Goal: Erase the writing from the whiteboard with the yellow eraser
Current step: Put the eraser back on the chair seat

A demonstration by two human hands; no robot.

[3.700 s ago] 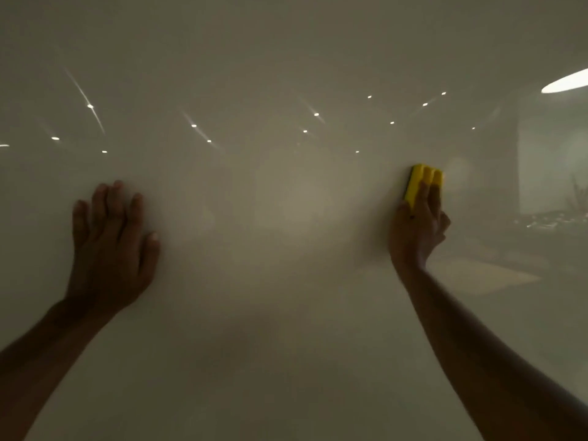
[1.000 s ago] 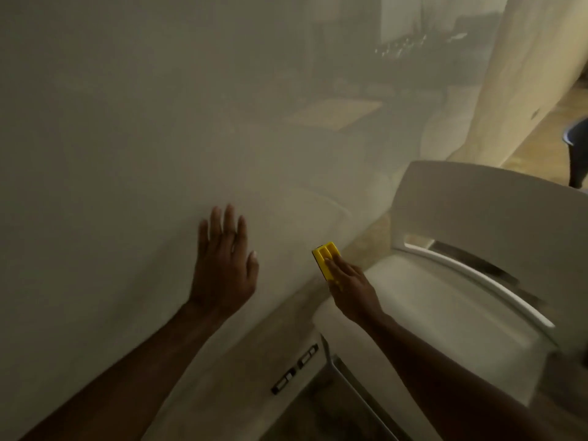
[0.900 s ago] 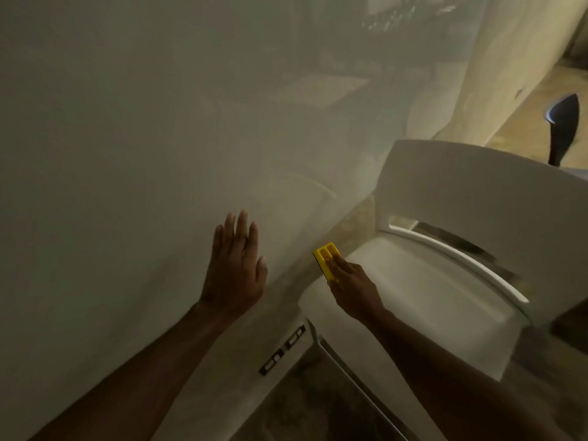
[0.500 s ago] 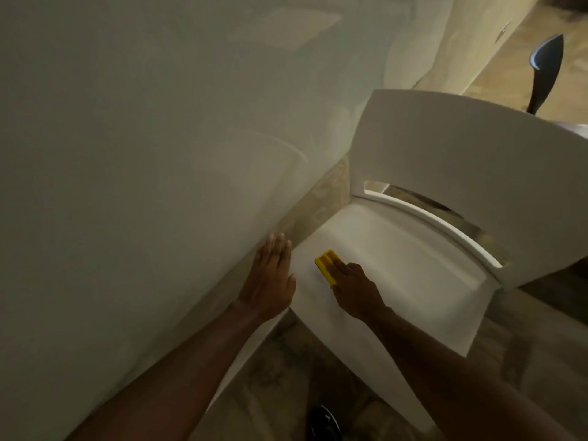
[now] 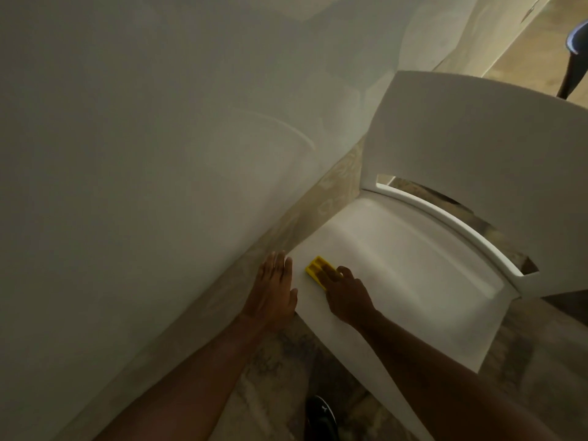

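The glossy whiteboard (image 5: 143, 138) fills the left and top of the head view; I see no writing on it. The yellow eraser (image 5: 316, 269) lies on the seat of a white chair (image 5: 397, 256), near the seat's front left corner. My right hand (image 5: 348, 297) rests on the eraser with its fingers over the eraser's near end. My left hand (image 5: 273, 291) is flat, fingers together, at the seat's left edge below the board's lower edge, holding nothing.
The chair's white backrest (image 5: 477, 148) rises at the right. A patterned floor (image 5: 280, 370) runs under the board and chair. A dark shoe (image 5: 320, 418) shows at the bottom. A dark chair leg (image 5: 572, 74) stands at the far upper right.
The view has tilted from the board down to the chair. My right hand has carried the eraser off the board onto the seat. My left hand has slid down to the seat's edge.
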